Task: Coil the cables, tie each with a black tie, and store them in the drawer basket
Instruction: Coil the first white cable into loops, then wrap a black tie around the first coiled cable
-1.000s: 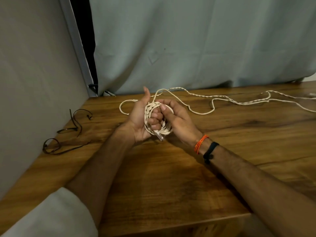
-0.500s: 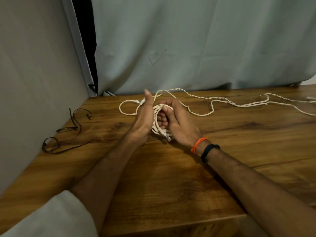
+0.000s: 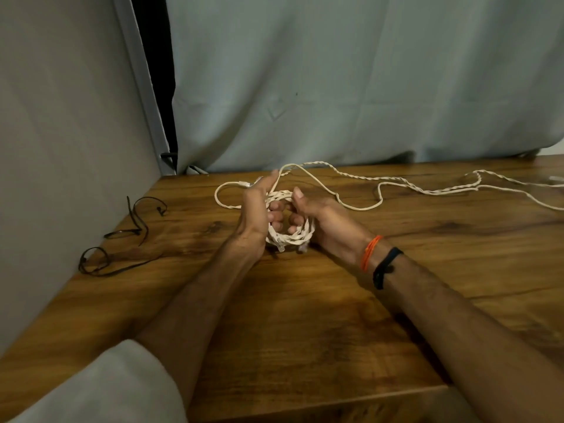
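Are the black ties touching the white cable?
Apart. The head view shows the ties far left of the cable, with bare table between.

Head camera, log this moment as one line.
stage: coiling | both hands, left, right, grip white cable coil | black ties untouched, table left

A cream twisted cable [image 3: 290,236] was partly wound into a small coil held upright just above the table, its loose length trailing far right. Two black ties [image 3: 134,221] lay curled near the left edge.
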